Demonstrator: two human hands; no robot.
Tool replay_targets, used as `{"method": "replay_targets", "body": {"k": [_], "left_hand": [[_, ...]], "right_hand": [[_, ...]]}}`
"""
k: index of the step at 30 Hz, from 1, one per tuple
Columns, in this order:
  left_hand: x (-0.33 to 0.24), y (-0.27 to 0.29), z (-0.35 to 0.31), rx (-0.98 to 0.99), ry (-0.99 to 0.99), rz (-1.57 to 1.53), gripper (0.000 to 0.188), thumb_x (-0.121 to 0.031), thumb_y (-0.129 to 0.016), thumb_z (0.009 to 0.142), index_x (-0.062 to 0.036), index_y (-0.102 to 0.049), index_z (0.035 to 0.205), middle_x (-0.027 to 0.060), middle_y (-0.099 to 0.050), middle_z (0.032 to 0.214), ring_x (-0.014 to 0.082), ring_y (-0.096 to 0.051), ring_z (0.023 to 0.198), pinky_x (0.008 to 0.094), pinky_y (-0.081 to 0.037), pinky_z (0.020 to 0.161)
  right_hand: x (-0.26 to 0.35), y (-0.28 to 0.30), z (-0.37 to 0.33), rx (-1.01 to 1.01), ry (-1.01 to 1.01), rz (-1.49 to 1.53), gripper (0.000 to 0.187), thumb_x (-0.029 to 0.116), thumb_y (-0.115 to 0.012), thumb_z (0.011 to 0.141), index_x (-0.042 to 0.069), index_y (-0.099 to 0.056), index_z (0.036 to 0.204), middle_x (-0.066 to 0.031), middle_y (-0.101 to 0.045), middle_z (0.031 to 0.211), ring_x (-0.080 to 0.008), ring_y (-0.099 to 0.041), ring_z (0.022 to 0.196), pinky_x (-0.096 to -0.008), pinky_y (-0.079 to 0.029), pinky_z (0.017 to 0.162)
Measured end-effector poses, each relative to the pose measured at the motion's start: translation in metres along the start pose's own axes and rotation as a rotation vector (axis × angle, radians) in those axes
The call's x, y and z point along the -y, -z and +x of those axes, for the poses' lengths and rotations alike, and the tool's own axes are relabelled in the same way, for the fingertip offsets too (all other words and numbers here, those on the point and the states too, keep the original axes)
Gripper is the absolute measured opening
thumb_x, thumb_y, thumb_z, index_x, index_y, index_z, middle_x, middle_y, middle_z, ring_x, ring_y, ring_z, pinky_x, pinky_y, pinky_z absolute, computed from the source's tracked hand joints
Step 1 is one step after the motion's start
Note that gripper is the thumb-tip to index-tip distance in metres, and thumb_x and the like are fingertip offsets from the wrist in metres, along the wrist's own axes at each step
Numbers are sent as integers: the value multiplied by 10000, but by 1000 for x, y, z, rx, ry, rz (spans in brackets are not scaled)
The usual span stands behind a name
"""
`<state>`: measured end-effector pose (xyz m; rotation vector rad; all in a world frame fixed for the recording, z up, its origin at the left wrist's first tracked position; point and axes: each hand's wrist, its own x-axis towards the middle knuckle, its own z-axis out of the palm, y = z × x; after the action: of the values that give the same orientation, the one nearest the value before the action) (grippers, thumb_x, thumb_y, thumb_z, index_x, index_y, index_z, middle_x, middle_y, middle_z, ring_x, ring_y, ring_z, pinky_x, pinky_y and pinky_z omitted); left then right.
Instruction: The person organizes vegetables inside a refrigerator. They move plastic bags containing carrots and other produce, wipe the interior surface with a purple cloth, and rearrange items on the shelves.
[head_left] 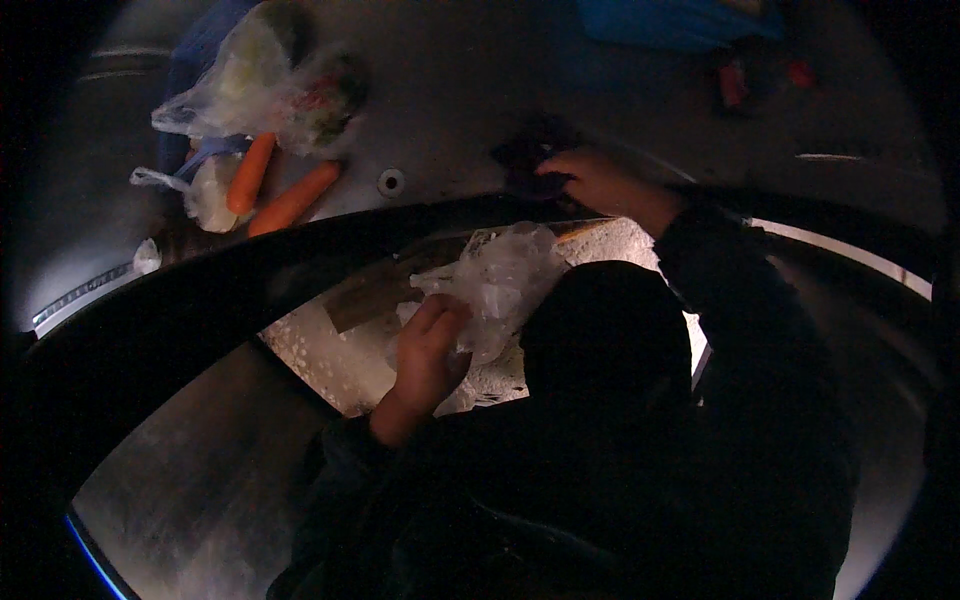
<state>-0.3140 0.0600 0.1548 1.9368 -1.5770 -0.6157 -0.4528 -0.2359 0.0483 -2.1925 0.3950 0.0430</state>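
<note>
My left hand [433, 345] is closed on a crumpled clear plastic bag [505, 280], which hangs below the dark edge of the surface. The bag looks light and see-through; I cannot make out anything in it. Farther up and to the right, my right hand [600, 182] reaches over that edge. Its fingers rest on a dark purple, crumpled bundle [535, 155] lying on the surface. Poor light hides what the bundle is and whether the fingers grip it.
Two carrots [295, 198] lie at the left, beside clear bags of produce [250, 75] and a small white knotted bag [212, 190]. A blue container [670, 22] stands at the far right, near small red pieces [733, 84]. A dark curved edge [230, 255] crosses before me.
</note>
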Motion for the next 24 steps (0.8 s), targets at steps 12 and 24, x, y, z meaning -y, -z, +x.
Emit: {"method": "replay_targets", "body": {"k": [12, 24], "left_hand": [[12, -4, -10, -100, -129, -68, 456, 101, -591, 510, -8, -551, 951, 192, -549, 994, 398, -548, 909, 405, -474, 769], [23, -4, -12, -105, -126, -117, 454, 53, -572, 540, 16, -534, 991, 215, -515, 1049, 421, -522, 953, 410, -455, 815]], "right_hand": [[-42, 160, -115, -7, -715, -181, 367, 61, -495, 825, 89, -565, 1184, -160, -619, 1091, -260, -610, 936, -358, -473, 839], [-9, 197, -160, -84, -232, -710, 377, 271, -511, 880, 66, -531, 1196, -190, -576, 1166, -318, -555, 1085, -397, -444, 910]]}}
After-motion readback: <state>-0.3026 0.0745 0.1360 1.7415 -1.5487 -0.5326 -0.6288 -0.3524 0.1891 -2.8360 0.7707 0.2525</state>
